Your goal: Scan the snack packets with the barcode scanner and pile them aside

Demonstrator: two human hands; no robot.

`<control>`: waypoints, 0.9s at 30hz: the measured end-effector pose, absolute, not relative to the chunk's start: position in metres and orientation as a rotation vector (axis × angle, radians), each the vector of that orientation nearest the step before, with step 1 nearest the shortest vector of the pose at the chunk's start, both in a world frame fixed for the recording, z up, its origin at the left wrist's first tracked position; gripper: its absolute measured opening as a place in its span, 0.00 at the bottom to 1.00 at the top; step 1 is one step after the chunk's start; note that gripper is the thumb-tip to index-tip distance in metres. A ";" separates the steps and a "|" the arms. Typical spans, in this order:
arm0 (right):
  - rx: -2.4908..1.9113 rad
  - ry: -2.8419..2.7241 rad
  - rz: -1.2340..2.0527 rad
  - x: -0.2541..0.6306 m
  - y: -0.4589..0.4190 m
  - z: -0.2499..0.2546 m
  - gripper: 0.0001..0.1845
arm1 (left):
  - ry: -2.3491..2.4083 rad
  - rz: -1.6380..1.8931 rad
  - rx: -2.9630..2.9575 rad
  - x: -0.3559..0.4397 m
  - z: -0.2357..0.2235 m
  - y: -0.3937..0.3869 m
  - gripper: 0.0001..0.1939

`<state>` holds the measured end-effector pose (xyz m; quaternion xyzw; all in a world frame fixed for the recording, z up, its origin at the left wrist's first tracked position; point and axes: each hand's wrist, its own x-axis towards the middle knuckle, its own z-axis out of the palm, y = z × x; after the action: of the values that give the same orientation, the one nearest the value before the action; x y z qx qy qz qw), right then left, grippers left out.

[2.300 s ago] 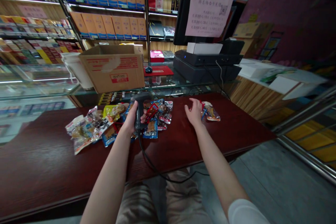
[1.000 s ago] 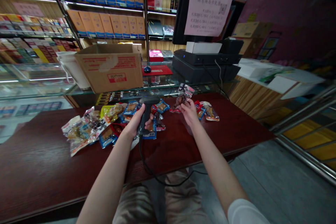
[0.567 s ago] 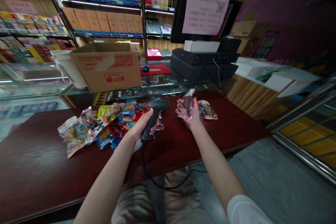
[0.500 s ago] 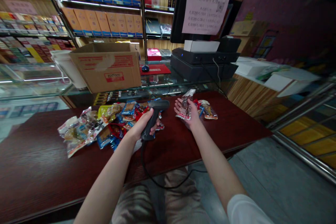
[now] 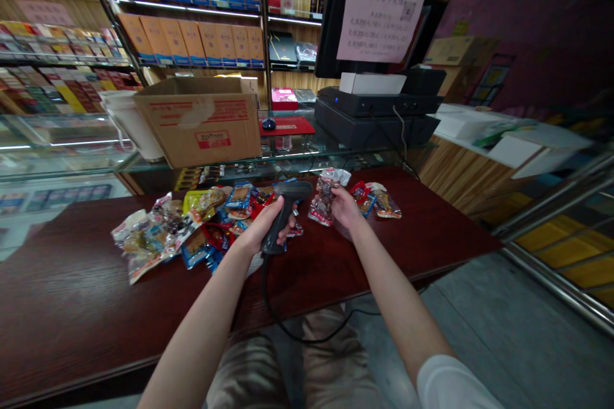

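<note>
- Clear plastic packet with red-and-white printing and dark brown contents [image 5: 322, 199]: glossy, crinkled, upper end pale; located over the middle of the table, just beside the scanner head. Whether its underside touches the wood cannot be told.
- Right hand [image 5: 346, 209]: fingers grasping the packet by its right side, covering that edge.
- Black pistol-shaped handheld scanner [image 5: 286, 204]: matt, head directed towards the packet, black cable [image 5: 275, 316] trailing from the grip's base.
- Left hand [image 5: 263, 226]: fingers wrapped around the scanner's grip.
- Heap of mixed shiny food packets, clear, yellow, blue and red [image 5: 204, 204]: left of the packet, partly hidden by the left hand and scanner.
- Small group of red, blue and clear packets [image 5: 368, 206]: on the table, just beyond the right hand.
- Dark red-brown wooden table [image 5: 330, 268]: beneath both groups.
- Open brown cardboard box [image 5: 206, 128]: on the glass counter [image 5: 292, 154], behind the heap.
- Red mat [image 5: 295, 125]: beside the box, bearing a dark mouse [image 5: 268, 123].
</note>
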<state>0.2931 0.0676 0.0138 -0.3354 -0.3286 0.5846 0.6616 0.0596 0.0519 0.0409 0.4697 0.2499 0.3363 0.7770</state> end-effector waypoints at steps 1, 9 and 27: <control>-0.775 -0.767 1.315 0.292 0.067 0.014 0.16 | 0.540 0.732 1.010 0.060 0.041 0.052 0.29; -0.982 -0.936 1.228 0.285 0.066 0.004 0.12 | 0.532 0.757 1.008 0.060 0.040 0.052 0.30; -1.643 -1.058 0.279 0.327 0.079 -0.004 0.23 | 0.757 0.977 0.985 0.017 0.057 0.072 0.25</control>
<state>0.3268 0.0788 -0.0036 -0.6946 -0.4473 0.1178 0.5510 0.0171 0.0718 0.0570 0.4430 0.3401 0.4392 0.7037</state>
